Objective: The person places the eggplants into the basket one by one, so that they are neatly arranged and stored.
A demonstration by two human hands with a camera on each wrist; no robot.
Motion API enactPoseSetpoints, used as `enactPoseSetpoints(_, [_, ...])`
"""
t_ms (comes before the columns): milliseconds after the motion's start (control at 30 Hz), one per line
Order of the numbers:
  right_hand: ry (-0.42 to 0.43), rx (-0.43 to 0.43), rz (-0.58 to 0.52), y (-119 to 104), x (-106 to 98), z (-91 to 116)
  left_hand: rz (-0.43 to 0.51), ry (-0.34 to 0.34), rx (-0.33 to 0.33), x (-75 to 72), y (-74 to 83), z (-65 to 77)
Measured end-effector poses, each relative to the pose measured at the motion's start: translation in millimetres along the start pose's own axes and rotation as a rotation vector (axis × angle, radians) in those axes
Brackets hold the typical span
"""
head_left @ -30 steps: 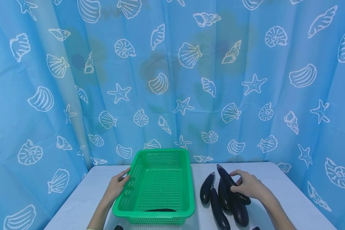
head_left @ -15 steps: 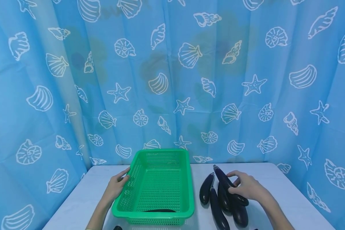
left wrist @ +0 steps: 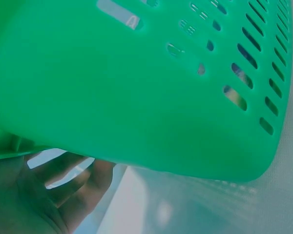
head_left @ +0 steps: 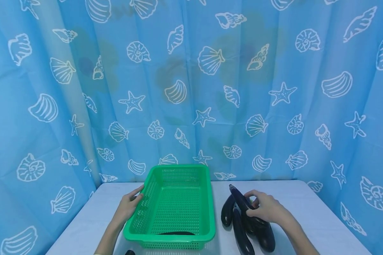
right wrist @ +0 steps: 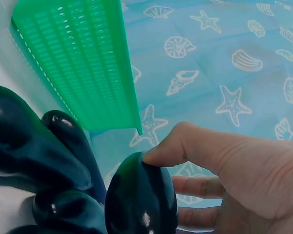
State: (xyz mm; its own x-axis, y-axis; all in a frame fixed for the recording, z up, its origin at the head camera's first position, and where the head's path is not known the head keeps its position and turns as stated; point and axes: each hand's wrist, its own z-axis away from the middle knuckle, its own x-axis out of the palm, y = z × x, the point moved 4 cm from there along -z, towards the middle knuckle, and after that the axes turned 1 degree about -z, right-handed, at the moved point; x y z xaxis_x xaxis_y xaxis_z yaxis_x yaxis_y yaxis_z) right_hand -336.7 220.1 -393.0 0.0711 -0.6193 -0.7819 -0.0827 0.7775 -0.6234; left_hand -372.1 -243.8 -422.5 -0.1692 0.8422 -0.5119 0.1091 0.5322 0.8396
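My right hand grips a dark, glossy eggplant above a group of other eggplants. Its thumb presses one side of that eggplant in the right wrist view, and the other fingers lie on the far side. Below it on the table are several more, among them a short eggplant and a long eggplant. On the other side, my left hand holds the left rim of a green plastic basket. A dark eggplant lies at the basket's near end, mostly hidden by the wall.
A white-covered table bears everything. Behind and to both sides hangs a blue curtain with white shell prints. A small dark object shows at the lower frame edge, left of the basket.
My right hand has moved left with the eggplant, whose stem end now reaches closer to the basket. The left hand and the basket have stayed nearly in place.
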Motion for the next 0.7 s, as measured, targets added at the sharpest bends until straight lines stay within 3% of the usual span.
enactPoseSetpoints(700, [-0.031,-0.008,0.021,-14,16,1,0.005,0.003,0.005,-0.8,-0.7,0.1])
